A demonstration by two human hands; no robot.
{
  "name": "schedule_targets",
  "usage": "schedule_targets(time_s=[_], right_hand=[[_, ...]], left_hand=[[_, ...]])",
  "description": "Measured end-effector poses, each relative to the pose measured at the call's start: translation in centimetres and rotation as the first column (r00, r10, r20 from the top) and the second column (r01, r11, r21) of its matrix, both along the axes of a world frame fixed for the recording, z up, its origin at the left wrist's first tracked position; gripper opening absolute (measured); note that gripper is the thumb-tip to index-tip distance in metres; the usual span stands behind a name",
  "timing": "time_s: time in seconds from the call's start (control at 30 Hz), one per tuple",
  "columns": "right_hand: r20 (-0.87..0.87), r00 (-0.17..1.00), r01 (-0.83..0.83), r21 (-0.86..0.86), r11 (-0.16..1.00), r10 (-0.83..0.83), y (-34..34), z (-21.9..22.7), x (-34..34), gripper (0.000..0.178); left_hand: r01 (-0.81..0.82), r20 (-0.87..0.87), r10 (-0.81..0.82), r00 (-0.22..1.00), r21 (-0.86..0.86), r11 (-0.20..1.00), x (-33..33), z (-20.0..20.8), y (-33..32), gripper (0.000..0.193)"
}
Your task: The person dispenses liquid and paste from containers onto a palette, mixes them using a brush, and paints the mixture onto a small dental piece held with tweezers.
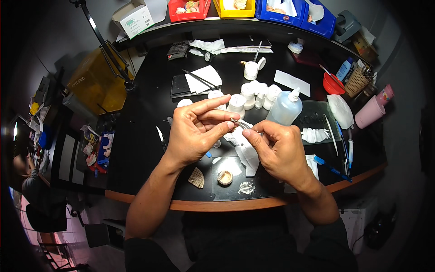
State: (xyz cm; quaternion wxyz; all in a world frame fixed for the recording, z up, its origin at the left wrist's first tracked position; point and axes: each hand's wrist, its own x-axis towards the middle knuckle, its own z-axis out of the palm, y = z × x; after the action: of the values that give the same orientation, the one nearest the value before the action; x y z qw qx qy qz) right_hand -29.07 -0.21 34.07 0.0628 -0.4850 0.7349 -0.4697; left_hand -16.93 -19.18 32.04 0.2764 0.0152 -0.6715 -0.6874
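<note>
**Two hands on fine tweezers over a black bench**

Both hands meet above the front middle of the black worktable point(136, 136). The right hand point(276, 152) is closed in a pinch on a pair of thin metal tweezers point(241, 123), thumb and forefinger pressed on the shank. The tips of the tweezers point toward the left hand point(197, 129). The left hand is pinched too: thumb and forefinger close on something at the tweezer tips, too small to identify. The remaining left fingers are spread above the pinch.

Just below the grip, partly behind the right hand, hangs a crumpled white tissue point(247, 154). Further below, toward the near table edge, sits a small round dish of beige paste point(224, 177) on a dark pad. A white smear point(246, 187) lies to the right of the dish; a tan mesh piece point(196, 177) lies to its left.

Beyond the grip stands a cluster of small white jars point(247, 97). A translucent squeeze bottle point(284, 108) stands just beyond the right hand. To the right of the grip: folded white gauze point(316, 134) and a blue-handled tool point(332, 169). To the left of the left hand lies a small white-handled blade point(160, 135).
</note>
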Motion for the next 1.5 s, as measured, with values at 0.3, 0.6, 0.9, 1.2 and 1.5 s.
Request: schedule_targets(time_s=[0.3, 0.6, 0.9, 1.2, 1.5], right_hand=[[-0.021, 1.0, -0.004, 0.01, 1.0, 0.004, 0.1, 0.0, 0.0, 0.025], [0.025, 0.999, -0.029, -0.037, 0.999, 0.03, 0.4, -0.2, -0.1, 0.021], [0.06, 0.997, -0.041, 0.019, 0.999, 0.04, 0.4, 0.0, -0.1, 0.026], [0.029, 0.995, -0.092, -0.054, 0.994, 0.094, 0.4, -0.3, 0.0, 0.029], [0.271, 0.943, -0.144, -0.195, 0.97, 0.195, 0.4, -0.2, 0.5, 0.061]], left_hand=[[-0.01, 0.024, 0.01, 1.0, -0.014, 1.0, 0.0, 0.2, 0.2, 0.052], [0.002, 0.036, -0.002, 0.999, 0.004, 1.0, 0.1, 0.4, 0.2, 0.053], [0.003, 0.045, -0.001, 0.999, -0.036, 0.999, 0.1, 0.3, -0.1, 0.051], [0.006, 0.043, -0.003, 0.999, -0.066, 0.998, 0.4, 0.6, 0.0, 0.051], [0.097, 0.159, -0.085, 0.984, -0.068, 0.993, 0.2, 0.6, -0.4, 0.034]])
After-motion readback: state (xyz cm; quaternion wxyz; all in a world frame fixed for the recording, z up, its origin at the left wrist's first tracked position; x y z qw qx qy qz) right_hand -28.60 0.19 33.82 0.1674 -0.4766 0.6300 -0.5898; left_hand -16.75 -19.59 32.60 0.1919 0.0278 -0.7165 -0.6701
